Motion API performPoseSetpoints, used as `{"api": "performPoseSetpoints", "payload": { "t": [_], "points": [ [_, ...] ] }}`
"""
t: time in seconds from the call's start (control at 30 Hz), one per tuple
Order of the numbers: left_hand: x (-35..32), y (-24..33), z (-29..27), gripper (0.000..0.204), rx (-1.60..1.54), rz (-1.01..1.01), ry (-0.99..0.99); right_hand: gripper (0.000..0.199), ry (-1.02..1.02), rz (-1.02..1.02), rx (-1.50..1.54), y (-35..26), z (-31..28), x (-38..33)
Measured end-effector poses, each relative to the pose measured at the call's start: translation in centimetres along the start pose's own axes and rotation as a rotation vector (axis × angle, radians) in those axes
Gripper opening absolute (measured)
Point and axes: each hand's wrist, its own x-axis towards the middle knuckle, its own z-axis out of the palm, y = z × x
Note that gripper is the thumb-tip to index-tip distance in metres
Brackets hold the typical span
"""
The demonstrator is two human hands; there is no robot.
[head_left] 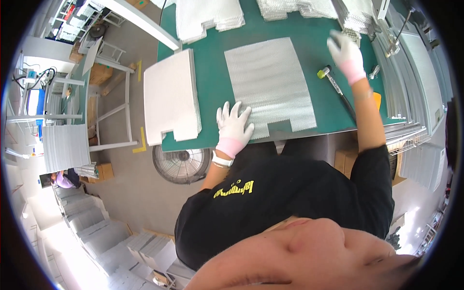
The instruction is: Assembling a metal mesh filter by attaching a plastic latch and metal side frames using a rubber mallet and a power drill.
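A silver mesh sheet [270,82] with a notch in its near edge lies flat on the green tabletop [212,72]. My left hand [234,123], in a white glove with a pink cuff, rests with its fingers spread at the sheet's near left corner. Over the far right of the table, my gloved right hand [346,54] is raised with its fingers apart, close to a pile of mesh pieces [355,17]. Nothing shows in its grasp. Below that hand lies a hammer [333,84] with a lime-green head end and a dark handle.
A stack of white notched panels [170,96] sits at the table's left. More mesh stacks [210,17] line the far side. A small metal tool [374,72] and a yellow object [377,100] are by my right forearm. A floor fan [181,164] stands below the front edge.
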Motion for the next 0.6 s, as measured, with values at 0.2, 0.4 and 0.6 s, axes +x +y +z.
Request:
{"api": "performPoseSetpoints", "payload": {
  "t": [0.2,0.4,0.6],
  "points": [
    [-0.5,1.0,-1.0,0.073,-0.073,-0.039,0.068,0.068,-0.032,0.378,-0.251,8.3,5.1,15.8],
    [-3.0,-0.1,-3.2,0.081,-0.058,-0.121,0.105,0.060,-0.588,0.461,-0.315,1.2,3.1,18.1],
    [-3.4,-0.4,-3.8,0.080,-0.015,-0.134,0.165,0.059,-0.324,0.362,-0.508,-0.3,1.7,18.1]
  ]
}}
